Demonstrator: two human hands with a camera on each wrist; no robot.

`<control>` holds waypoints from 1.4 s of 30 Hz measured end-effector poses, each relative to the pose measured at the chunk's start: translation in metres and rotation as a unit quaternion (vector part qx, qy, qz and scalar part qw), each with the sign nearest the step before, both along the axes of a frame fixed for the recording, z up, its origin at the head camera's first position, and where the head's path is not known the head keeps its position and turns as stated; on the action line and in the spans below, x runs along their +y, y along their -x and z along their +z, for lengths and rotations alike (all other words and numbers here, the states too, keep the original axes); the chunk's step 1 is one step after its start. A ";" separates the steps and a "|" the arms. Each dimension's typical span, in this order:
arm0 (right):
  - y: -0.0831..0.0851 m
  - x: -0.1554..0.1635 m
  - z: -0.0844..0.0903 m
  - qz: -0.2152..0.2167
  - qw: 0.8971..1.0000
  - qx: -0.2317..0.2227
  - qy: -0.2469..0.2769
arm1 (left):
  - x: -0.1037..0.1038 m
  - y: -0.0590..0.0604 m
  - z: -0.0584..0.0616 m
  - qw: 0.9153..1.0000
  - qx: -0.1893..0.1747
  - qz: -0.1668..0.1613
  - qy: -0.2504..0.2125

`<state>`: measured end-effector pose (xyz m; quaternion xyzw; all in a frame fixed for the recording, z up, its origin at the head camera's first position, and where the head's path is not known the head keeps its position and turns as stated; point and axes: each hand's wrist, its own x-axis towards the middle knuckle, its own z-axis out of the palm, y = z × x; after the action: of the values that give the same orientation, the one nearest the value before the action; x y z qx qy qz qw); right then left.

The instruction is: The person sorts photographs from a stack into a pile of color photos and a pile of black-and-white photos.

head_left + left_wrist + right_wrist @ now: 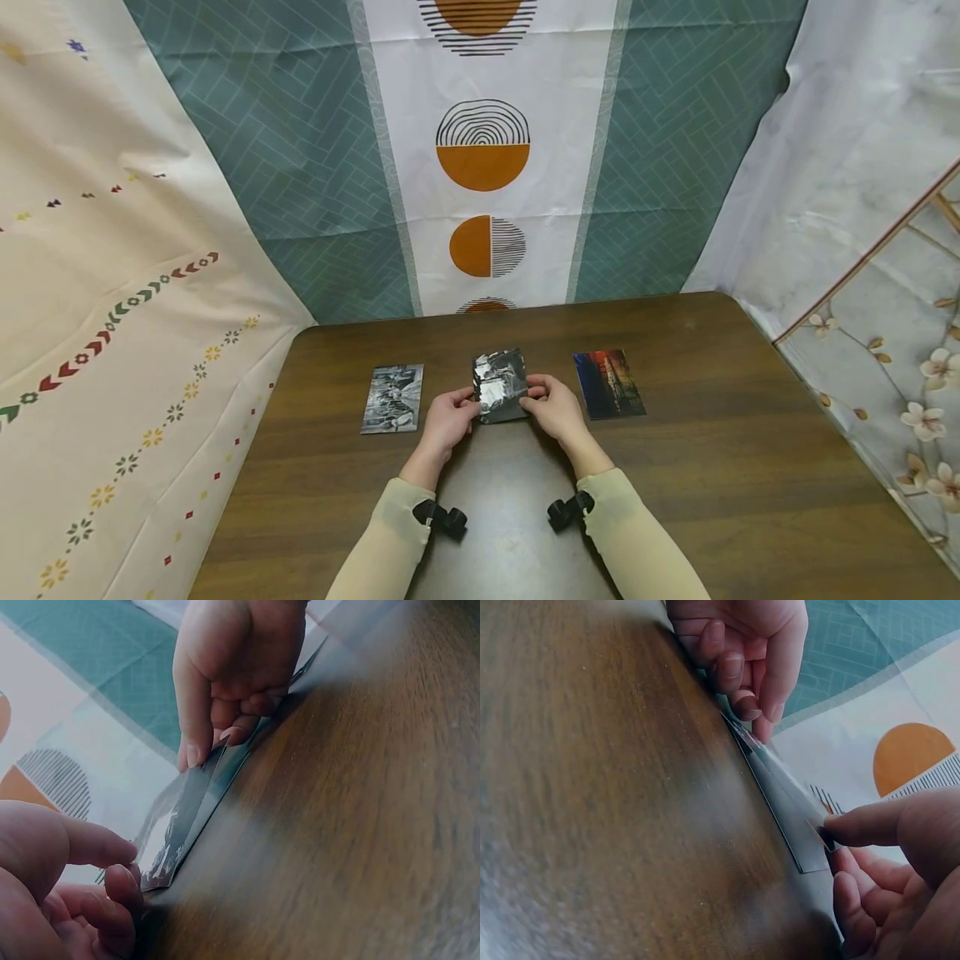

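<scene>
A glossy black-and-white photo card [501,382] is at the middle of the table's far part, between both hands. My left hand [450,421] pinches its left edge, thumb on top. My right hand [557,410] pinches the right edge the same way. In the right wrist view the card is tilted up at this side, and a second flat card [784,825] shows beneath it. Another black-and-white photo card [393,399] lies left of the hands. To their right lies a photo card in dark blue, red and orange [609,384].
The brown wooden table [720,500] carries the cards. Behind it hangs a green and white cloth [300,167] with orange half circles. A cream patterned cloth [112,292] borders the left side and a floral white one [862,333] the right.
</scene>
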<state>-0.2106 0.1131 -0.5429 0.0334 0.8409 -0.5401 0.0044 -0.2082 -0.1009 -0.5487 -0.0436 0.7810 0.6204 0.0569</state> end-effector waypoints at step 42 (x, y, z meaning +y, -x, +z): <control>-0.010 -0.092 0.014 0.100 0.993 0.056 -0.010 | -0.090 -0.017 0.024 0.988 0.052 0.062 0.132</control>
<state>-0.2008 0.0214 -0.5291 -0.0811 0.8444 -0.5294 0.0114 -0.1911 -0.1908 -0.5248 -0.0667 0.8540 0.5151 -0.0286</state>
